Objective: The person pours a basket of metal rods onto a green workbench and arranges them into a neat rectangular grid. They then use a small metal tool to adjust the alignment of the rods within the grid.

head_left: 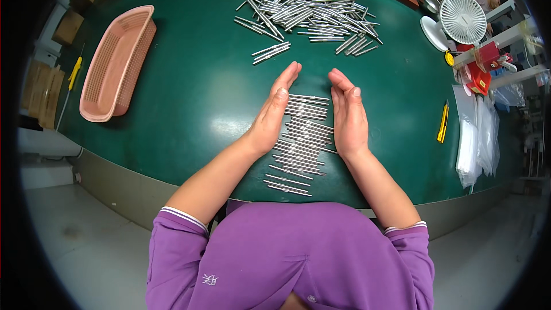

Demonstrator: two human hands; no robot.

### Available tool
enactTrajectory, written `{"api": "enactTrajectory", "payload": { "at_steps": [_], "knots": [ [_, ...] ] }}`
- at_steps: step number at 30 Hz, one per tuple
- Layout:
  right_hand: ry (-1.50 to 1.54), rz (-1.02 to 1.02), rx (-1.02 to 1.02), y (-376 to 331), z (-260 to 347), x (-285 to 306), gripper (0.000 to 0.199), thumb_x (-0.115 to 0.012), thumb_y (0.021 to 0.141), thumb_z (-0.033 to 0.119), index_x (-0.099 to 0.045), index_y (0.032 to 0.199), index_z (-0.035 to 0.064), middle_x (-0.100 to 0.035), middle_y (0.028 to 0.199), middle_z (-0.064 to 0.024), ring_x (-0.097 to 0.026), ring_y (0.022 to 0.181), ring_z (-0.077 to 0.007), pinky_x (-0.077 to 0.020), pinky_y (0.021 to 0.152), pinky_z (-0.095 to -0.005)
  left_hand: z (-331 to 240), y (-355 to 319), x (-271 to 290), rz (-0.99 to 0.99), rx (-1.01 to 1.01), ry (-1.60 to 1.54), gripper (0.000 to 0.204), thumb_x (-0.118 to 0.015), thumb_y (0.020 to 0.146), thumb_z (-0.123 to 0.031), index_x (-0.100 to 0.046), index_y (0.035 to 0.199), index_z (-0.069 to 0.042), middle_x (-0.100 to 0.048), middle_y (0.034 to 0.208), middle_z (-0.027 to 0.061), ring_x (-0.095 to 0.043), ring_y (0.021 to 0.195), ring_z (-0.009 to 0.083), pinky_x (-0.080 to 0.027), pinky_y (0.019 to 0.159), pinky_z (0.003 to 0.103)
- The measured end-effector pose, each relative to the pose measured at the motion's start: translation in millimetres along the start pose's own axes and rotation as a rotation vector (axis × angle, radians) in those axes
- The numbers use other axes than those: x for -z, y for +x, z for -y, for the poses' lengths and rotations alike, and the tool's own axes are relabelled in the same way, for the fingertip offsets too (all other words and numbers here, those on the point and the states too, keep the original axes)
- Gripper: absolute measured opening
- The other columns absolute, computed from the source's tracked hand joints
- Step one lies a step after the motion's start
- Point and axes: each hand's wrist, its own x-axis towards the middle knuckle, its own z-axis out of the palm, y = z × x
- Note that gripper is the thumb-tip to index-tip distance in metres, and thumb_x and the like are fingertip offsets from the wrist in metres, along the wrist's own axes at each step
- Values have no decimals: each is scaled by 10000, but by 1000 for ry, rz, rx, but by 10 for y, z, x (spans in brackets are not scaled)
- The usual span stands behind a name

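At far left on the green worktop point(189, 97), a yellow-handled tool point(74, 73) off the edge, then a pink plastic basket point(117, 63) lying near the rim. Left hand point(274, 112) flat and unclenched, on edge, pressing the left ends of a row of metal rods point(303, 138) stacked crosswise near the front edge. Right hand point(348, 116) likewise flat, fingers straight, against the right ends. Farther back, a loose heap of rods point(313, 8). At right, a yellow utility knife point(442, 121), a white fan point(462, 18), clear plastic bags point(475, 138).

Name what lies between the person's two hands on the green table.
In the head view, a row of metal rods lies between left hand and right hand.
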Motion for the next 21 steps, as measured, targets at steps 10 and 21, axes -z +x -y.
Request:
{"api": "enactTrajectory", "payload": {
  "at_steps": [10, 21],
  "knots": [
    [-121, 28, 61, 185, -65, -55, 554, -307, 1099, 434, -625, 1265, 12, -508, 1434, -159, -425, 1385, -267, -259, 1189, -376, -19, 60, -1, -27, 0, -73, 757, -220, 1074, -529, -166, 1572, 38, -210, 1631, 219, -163, 1527, 341, -87, 1247, 450],
    [-132, -4, -12, -215, 113, 158, 574, -255, 1108, 417, -512, 1362, -29, -441, 1485, -175, -369, 1429, -272, -219, 1227, -413, 8, 10, 6, -13, 10, -28, 710, -212, 1087, -484, -191, 1563, 43, -230, 1623, 213, -198, 1514, 347, -112, 1244, 453]
  ]
}}
